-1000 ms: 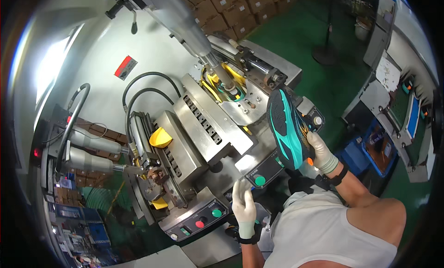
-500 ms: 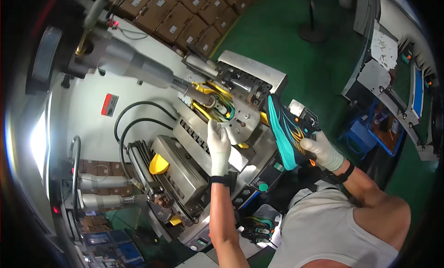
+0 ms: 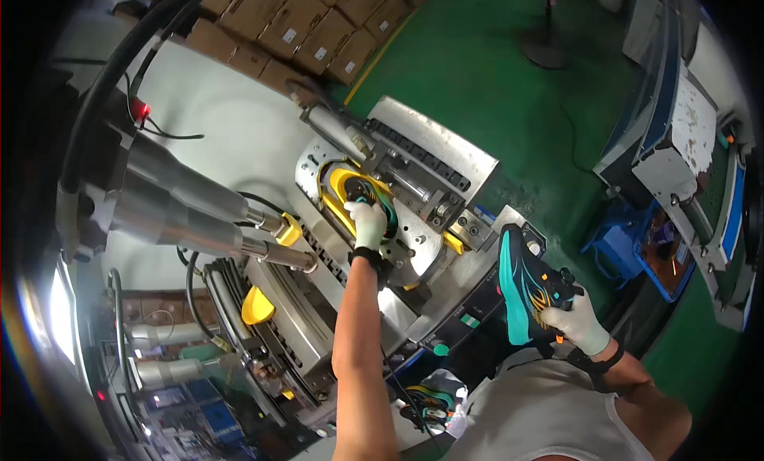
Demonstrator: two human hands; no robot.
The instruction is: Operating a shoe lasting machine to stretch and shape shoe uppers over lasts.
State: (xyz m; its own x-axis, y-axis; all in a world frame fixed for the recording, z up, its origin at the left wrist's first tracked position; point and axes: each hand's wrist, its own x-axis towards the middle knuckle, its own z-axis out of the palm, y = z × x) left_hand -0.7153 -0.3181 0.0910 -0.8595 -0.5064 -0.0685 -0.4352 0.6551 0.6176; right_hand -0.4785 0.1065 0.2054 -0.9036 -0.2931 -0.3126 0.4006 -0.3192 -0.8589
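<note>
My gloved right hand point(image 3: 579, 322) grips a black sports shoe point(image 3: 529, 282) with a thick turquoise sole and orange details. It holds the shoe by the collar end, sole turned left, beside the pressing machine point(image 3: 446, 154). Inside the machine's yellow pads point(image 3: 328, 200) sits a second dark shoe point(image 3: 390, 222), partly covered by my left hand. My gloved left hand point(image 3: 367, 224) has its fingers closed at that shoe's upper. Two metal press cylinders point(image 3: 187, 218) extend from the left, their rod ends apart from this shoe.
A second pressing station with a yellow pad point(image 3: 257, 306) stands at left. More shoes point(image 3: 434, 401) lie near my body. At right are a blue bin point(image 3: 625, 238) and a conveyor point(image 3: 692, 134). Cartons point(image 3: 290, 31) are stacked behind; a round stand base point(image 3: 546, 48) is on the green floor.
The press rod has moved off the shoe in the machine, toward the left. My left hand has reached forward onto that shoe. My right hand and its shoe have shifted right and nearer me.
</note>
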